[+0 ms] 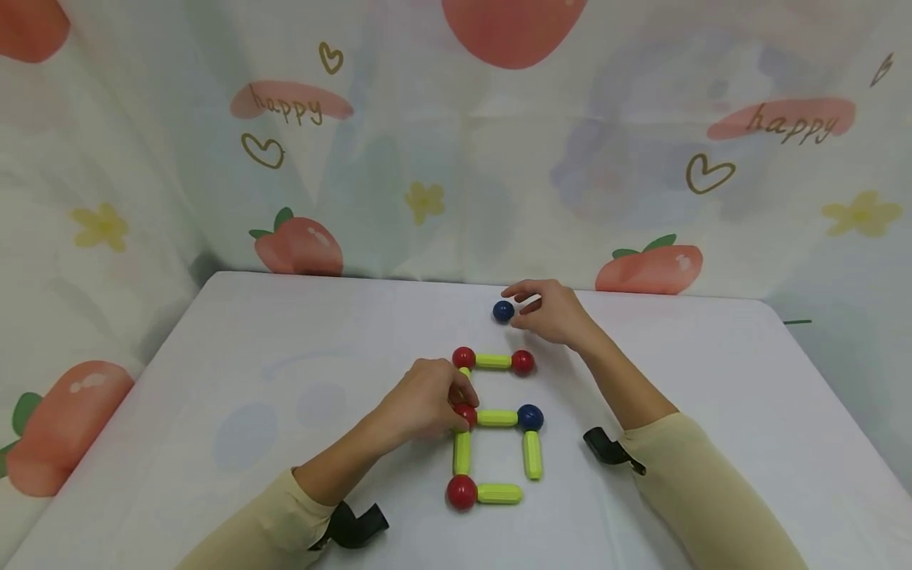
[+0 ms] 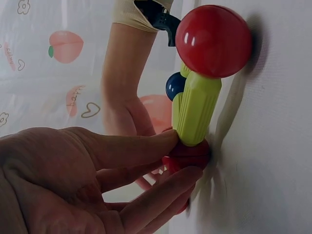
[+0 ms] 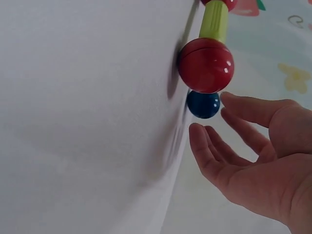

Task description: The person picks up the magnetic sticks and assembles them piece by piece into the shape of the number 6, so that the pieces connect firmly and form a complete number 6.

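My left hand (image 1: 426, 400) pinches the middle red ball (image 1: 466, 415) of a figure of balls and ribbed yellow-green rods; in the left wrist view, thumb and fingers lie on either side of this red ball (image 2: 189, 155). At the far side, my right hand (image 1: 552, 313) is beside a loose dark blue ball (image 1: 503, 311). Its fingers are spread and bent around the near side of the blue ball (image 3: 204, 104) without visibly closing on it. Beside that hand sits a red ball (image 1: 523, 362) at the end of the top rod (image 1: 493, 361).
A second blue ball (image 1: 530, 417) joins the middle rod (image 1: 497, 418) to a downward rod (image 1: 532, 455). The bottom red ball (image 1: 461, 492) carries a rod (image 1: 499, 494) with a free right end. Behind the white table (image 1: 321, 317) hangs a printed curtain (image 1: 484, 158).
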A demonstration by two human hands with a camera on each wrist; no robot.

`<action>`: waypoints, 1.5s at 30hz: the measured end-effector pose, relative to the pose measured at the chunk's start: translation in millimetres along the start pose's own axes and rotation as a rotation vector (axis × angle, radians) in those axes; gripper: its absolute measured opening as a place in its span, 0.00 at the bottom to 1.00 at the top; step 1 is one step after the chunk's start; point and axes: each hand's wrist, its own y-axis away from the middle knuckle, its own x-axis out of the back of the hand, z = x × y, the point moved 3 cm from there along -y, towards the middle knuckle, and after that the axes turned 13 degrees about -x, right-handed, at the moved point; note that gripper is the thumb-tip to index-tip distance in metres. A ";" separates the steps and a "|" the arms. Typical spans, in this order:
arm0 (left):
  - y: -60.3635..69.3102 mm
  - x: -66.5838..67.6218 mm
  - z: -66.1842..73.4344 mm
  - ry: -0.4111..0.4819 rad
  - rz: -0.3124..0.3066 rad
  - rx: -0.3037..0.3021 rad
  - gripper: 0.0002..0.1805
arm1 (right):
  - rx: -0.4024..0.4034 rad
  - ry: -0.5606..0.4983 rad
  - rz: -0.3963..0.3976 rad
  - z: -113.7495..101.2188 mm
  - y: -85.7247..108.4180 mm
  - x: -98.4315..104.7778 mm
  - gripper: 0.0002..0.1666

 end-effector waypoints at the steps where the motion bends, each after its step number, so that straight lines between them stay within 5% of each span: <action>1: -0.4 -0.1 -0.2 0.003 -0.003 0.001 0.12 | -0.002 -0.004 -0.006 0.8 -2.6 -0.6 0.26; 13: -4.3 -2.4 -1.0 0.025 -0.025 0.017 0.13 | -0.024 -0.040 -0.009 5.7 -12.6 -5.9 0.20; 31: -3.4 -3.8 0.2 0.007 -0.019 0.019 0.12 | -0.003 -0.109 0.010 19.4 -1.6 -4.3 0.20; 45: -0.8 -1.1 -1.8 0.012 -0.017 0.038 0.13 | 0.080 -0.108 0.100 8.5 48.1 10.6 0.18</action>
